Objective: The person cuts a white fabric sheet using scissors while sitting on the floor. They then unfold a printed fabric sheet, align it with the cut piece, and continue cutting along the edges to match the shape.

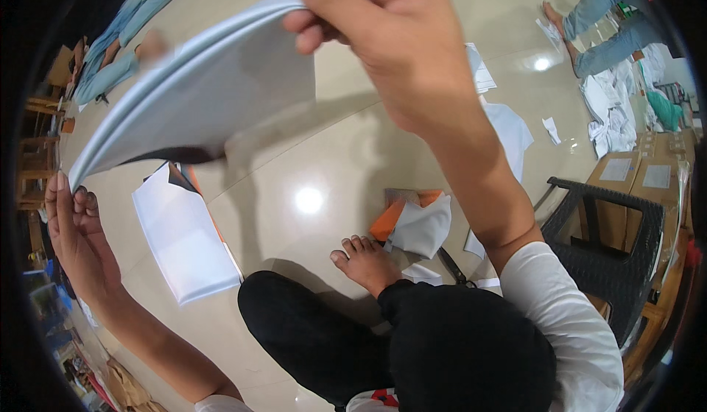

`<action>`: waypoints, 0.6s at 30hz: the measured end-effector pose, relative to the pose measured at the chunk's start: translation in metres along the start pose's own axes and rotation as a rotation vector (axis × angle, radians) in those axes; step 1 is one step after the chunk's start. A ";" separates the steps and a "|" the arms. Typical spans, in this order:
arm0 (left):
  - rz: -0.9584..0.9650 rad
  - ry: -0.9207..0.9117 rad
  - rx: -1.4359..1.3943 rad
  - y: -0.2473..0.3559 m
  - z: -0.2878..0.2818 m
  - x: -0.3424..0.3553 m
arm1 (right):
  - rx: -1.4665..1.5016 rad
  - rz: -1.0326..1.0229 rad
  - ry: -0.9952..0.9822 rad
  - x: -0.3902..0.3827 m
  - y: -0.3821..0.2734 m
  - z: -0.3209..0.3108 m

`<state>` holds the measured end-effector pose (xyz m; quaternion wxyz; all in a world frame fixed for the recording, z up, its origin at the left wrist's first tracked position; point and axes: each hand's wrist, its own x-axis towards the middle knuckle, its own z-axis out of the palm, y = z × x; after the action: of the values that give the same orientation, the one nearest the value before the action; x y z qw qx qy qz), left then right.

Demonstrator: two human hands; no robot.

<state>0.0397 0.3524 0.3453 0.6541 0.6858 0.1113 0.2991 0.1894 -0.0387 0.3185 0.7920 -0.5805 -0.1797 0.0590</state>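
Note:
My right hand (390, 40) is raised at the top, thumb and fingers pinched on one corner of a pale, flexible folded sheet (213, 92). My left hand (81, 239), at the far left, grips the opposite corner of that sheet. It hangs above the floor between both hands, its layered upper edge bowed and a dark patch along its lower edge. Whether it is cloth or paper I cannot tell. Below it, a white folded stack (180, 239) with orange and black at its edge lies on the floor. Near my bare foot sits a crumpled grey-white and orange piece (420, 228).
Scissors with dark handles (454, 268) lie beside my foot. A black plastic stool (607, 246) stands at right, by cardboard boxes (644, 173). White scraps (508, 136) and a white heap (611, 114) lie on the floor. Other people's legs in jeans (607, 25) show at both upper corners.

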 end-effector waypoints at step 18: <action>-0.802 -0.287 0.512 -0.249 0.018 -0.187 | -0.808 0.450 -0.163 -0.159 0.235 -0.086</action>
<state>-0.0398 0.2653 0.0560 0.5368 0.7618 0.3453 -0.1105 0.0991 -0.0886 0.0402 0.4534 -0.8603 -0.1196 0.2002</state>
